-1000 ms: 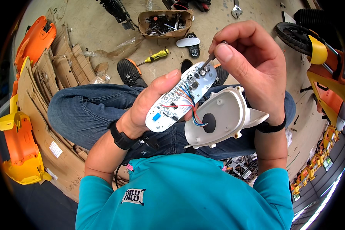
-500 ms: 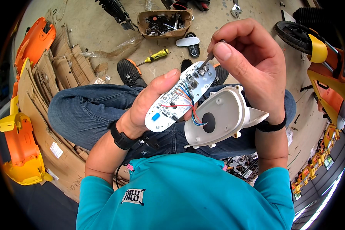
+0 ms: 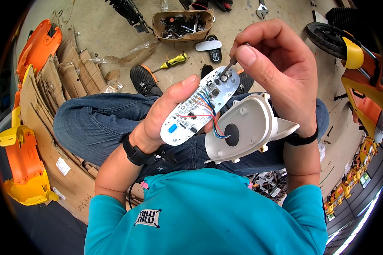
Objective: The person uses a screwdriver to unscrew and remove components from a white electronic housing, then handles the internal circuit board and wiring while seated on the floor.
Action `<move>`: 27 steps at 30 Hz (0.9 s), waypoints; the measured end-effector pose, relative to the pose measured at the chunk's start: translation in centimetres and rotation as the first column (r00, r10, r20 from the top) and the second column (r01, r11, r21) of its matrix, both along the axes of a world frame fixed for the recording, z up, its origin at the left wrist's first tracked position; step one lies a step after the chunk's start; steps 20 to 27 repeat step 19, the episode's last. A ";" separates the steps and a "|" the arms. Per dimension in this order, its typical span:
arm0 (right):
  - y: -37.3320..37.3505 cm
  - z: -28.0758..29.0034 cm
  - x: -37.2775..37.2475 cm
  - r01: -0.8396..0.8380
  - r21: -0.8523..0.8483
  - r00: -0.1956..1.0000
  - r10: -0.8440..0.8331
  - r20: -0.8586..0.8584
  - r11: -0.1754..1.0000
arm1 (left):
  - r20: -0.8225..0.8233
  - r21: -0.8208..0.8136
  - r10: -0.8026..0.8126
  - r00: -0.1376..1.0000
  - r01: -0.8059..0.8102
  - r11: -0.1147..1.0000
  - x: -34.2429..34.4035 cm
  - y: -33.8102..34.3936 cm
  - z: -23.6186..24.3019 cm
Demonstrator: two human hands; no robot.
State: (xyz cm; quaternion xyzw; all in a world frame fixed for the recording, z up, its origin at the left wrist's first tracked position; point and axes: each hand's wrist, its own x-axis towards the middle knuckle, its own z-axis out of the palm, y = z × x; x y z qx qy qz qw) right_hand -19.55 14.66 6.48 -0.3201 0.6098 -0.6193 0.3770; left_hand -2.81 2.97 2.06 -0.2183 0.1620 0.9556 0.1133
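Your left hand [image 3: 164, 119] cradles a white circuit board [image 3: 200, 106] from beneath, thumb along its upper edge. Your right hand [image 3: 281, 72] pinches a thin screwdriver [image 3: 230, 63], its tip down on the board's far end. Red, blue and black wires [image 3: 210, 119] run from the board into the round hole of a pale plastic housing [image 3: 247, 129], which hangs just beside the board over your jeans. On the floor beyond your knees: a yellow-handled screwdriver [image 3: 173, 62], a cardboard box of parts [image 3: 183, 23], flattened cardboard [image 3: 47, 110] to your left, orange and yellow plastic panels [image 3: 23, 165].
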 end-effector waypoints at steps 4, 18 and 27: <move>0.0 0.0 0.0 -0.003 0.003 1.000 0.003 -0.003 1.000 | 0.001 0.000 0.000 1.000 0.000 1.000 0.0 0.0 -0.1; 0.0 0.0 0.1 -0.001 -0.003 1.000 0.001 0.005 1.000 | 0.028 -0.035 0.002 1.000 -0.001 0.999 -0.1 0.1 0.1; 0.0 -0.1 0.1 -0.001 -0.003 1.000 0.001 0.005 1.000 | 0.020 -0.029 0.002 1.000 -0.002 1.000 0.0 0.0 0.0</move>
